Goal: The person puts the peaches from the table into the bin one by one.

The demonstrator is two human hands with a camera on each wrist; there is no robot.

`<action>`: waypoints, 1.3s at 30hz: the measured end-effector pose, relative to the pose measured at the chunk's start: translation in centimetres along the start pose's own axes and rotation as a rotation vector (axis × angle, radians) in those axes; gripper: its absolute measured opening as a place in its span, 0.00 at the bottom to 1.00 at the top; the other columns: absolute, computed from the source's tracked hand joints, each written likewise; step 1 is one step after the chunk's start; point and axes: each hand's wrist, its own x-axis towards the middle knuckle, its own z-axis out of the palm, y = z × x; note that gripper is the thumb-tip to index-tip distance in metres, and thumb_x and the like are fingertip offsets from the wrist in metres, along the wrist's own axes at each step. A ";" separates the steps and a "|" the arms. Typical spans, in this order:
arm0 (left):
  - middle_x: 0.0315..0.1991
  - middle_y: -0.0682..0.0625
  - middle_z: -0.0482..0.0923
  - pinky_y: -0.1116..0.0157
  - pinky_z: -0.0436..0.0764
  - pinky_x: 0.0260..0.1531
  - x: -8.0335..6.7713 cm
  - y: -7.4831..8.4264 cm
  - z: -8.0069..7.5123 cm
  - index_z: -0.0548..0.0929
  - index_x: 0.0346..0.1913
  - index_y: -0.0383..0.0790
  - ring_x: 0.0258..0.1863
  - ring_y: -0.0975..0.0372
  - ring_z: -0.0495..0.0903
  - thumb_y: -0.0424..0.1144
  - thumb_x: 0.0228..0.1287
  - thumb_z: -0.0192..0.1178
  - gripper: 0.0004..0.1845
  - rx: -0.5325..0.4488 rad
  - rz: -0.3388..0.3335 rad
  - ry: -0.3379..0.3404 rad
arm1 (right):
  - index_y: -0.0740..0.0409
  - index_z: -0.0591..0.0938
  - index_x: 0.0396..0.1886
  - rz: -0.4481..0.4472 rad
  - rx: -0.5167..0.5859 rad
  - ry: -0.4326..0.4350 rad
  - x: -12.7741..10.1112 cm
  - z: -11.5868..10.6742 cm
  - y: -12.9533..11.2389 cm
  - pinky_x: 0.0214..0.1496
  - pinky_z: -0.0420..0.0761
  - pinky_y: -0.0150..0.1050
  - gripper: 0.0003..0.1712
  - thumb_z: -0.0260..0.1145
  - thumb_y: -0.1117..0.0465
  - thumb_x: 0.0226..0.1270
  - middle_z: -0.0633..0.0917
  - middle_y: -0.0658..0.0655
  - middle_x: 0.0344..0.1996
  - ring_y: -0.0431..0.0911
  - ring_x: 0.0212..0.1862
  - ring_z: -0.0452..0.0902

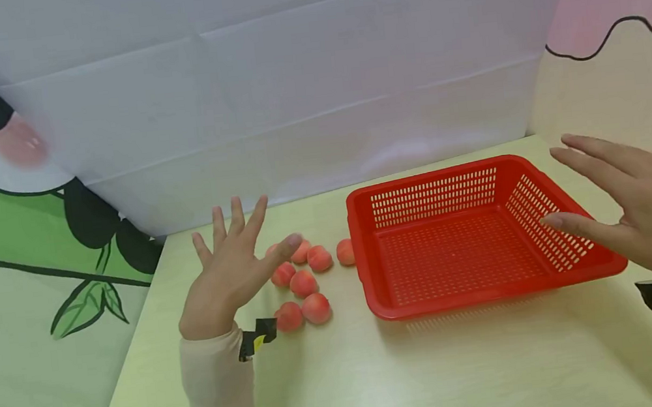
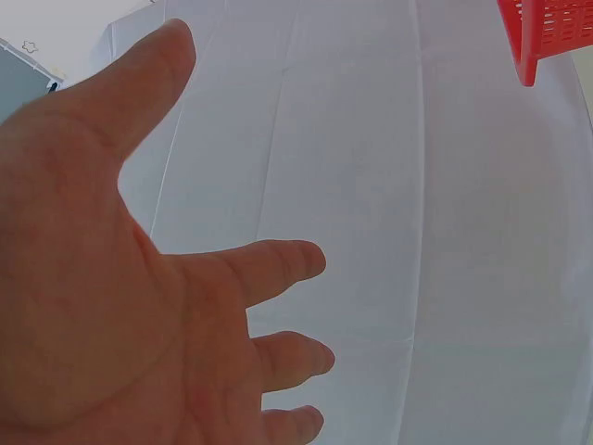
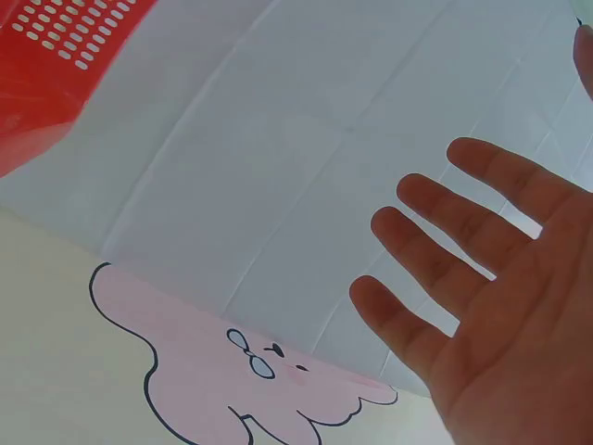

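Head view shows both hands raised with fingers spread, holding nothing: the left hand (image 1: 229, 272) hovers just above a cluster of small peaches (image 1: 303, 283) on the pale table (image 1: 465, 367), the right hand (image 1: 635, 206) over the right rim of the empty red basket (image 1: 366, 252). The peaches lie just left of the basket. To grasp well, I judge the left hand should lower over one outer peach and curl around it gently, so the neighbours do not roll.
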 end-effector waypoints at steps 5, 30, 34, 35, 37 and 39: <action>0.86 0.43 0.21 0.28 0.17 0.69 -0.1 0.0 -0.1 0.39 0.88 0.60 0.83 0.40 0.17 0.83 0.68 0.43 0.55 -0.003 -0.004 -0.005 | 0.61 0.81 0.71 0.003 0.006 -0.038 -1.5 0.7 0.2 0.80 0.54 0.30 0.55 0.58 0.19 0.67 0.81 0.69 0.67 0.68 0.68 0.75; 0.88 0.41 0.29 0.28 0.18 0.70 -0.2 -0.4 -0.5 0.40 0.88 0.60 0.85 0.39 0.25 0.83 0.68 0.42 0.55 -0.033 -0.016 -0.009 | 0.58 0.84 0.66 0.152 -0.101 -0.518 -7.3 5.5 0.6 0.61 0.71 0.72 0.47 0.79 0.31 0.55 0.85 0.67 0.61 0.66 0.60 0.79; 0.88 0.41 0.31 0.29 0.18 0.70 -0.2 -0.5 -0.6 0.40 0.88 0.60 0.85 0.39 0.27 0.83 0.68 0.42 0.55 -0.037 -0.017 -0.010 | 0.58 0.85 0.65 0.154 -0.111 -0.551 -7.4 5.9 0.5 0.61 0.71 0.72 0.46 0.77 0.30 0.57 0.86 0.67 0.59 0.66 0.59 0.81; 0.88 0.41 0.31 0.29 0.18 0.70 -0.2 -0.6 -0.6 0.40 0.88 0.60 0.85 0.39 0.28 0.83 0.68 0.42 0.55 -0.038 -0.018 -0.011 | 0.58 0.85 0.65 0.152 -0.114 -0.557 -7.5 6.0 0.4 0.60 0.72 0.73 0.46 0.77 0.30 0.57 0.86 0.67 0.59 0.67 0.59 0.82; 0.88 0.41 0.31 0.29 0.18 0.70 -0.2 -0.6 -0.6 0.40 0.88 0.59 0.85 0.39 0.28 0.83 0.68 0.43 0.55 -0.042 -0.020 -0.012 | 0.57 0.86 0.64 0.146 -0.128 -0.564 -7.5 6.0 0.4 0.59 0.74 0.72 0.45 0.76 0.30 0.58 0.87 0.66 0.57 0.66 0.57 0.83; 0.88 0.41 0.31 0.29 0.17 0.70 -0.2 -0.7 -0.6 0.40 0.88 0.59 0.85 0.39 0.28 0.83 0.68 0.43 0.56 -0.044 -0.021 -0.013 | 0.57 0.87 0.63 0.148 -0.139 -0.581 -7.5 6.1 0.3 0.56 0.78 0.71 0.45 0.75 0.29 0.58 0.88 0.66 0.55 0.66 0.56 0.85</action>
